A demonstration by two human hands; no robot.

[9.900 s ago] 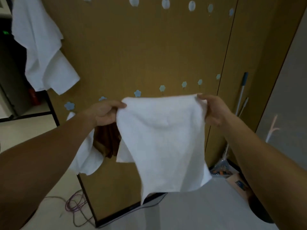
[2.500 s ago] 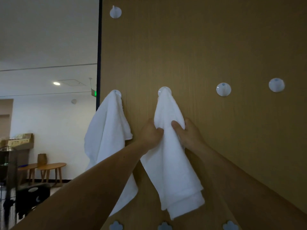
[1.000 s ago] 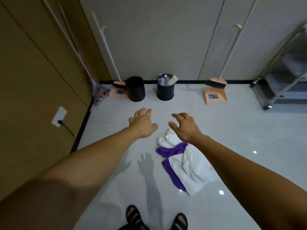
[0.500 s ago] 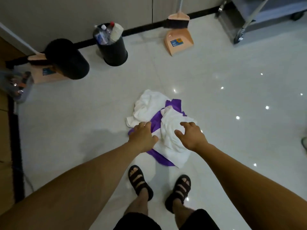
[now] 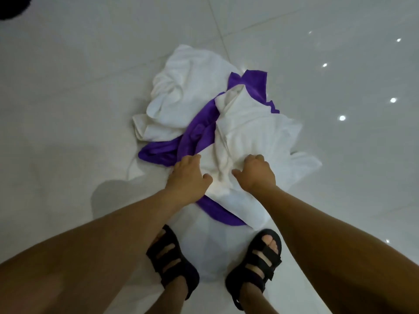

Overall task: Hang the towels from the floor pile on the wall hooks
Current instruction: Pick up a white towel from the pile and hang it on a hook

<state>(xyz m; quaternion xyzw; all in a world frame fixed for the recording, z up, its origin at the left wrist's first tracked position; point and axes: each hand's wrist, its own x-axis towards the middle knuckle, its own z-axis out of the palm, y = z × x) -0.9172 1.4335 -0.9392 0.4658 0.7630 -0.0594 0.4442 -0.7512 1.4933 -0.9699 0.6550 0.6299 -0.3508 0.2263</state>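
The towel pile lies on the pale tiled floor just in front of my feet. A white towel (image 5: 251,123) is on top at the right, a second white towel (image 5: 181,89) is crumpled at the back left, and a purple towel (image 5: 199,134) runs between and under them. My left hand (image 5: 188,177) rests on the pile where white meets purple, its fingers reaching down onto the cloth. My right hand (image 5: 255,174) has its fingers curled into the near white towel. A ridge of white cloth bunches up between my two thumbs.
My feet in black sandals (image 5: 172,261) (image 5: 260,259) stand right at the pile's near edge. A black bin's rim (image 5: 11,5) shows in the top left corner. Glossy floor tiles (image 5: 340,166) surround the pile.
I have bent lower, so the pile fills more of the view. Both hands have dropped from hovering above the pile onto the near white towel, and my right fingers have curled into it.
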